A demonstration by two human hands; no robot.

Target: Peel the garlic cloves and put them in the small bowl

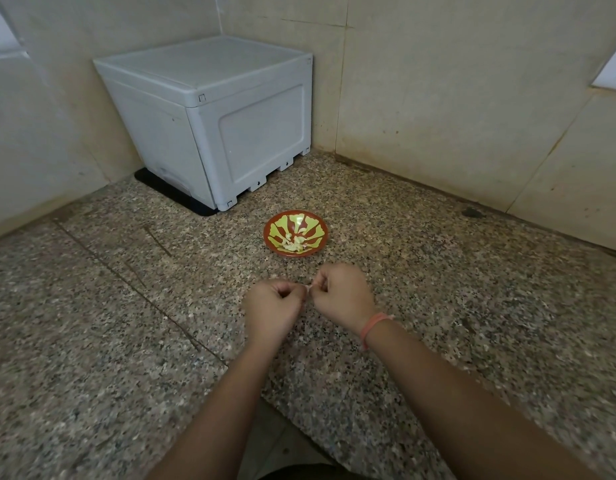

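While both hands sit fisted together over the counter [438, 271], the garlic clove [309, 288] is pinched between them; only a pale sliver shows. Left hand [273, 303]: fingers curled tight, pinching one end. Right hand [343, 292], with the pink wristband [373, 326]: same, curled on the other end. Looks like mid-peel.

Small bowl [301, 219] is at 12 o'clock from the hands, near but apart. A pile of peeled cloves [294, 244] lies at its 6 o'clock side. Grey plastic box [230, 126] is at 11 o'clock from the bowl, in the corner.

Risks:
- The clove is small and probably slick. A hard pull on the skin could pop it onto the speckled counter, where it's hard to spot.
- Skin bits may stick to fingers and end up in the bowl.
- The bowl looks shallow, so a tossed clove could bounce out.
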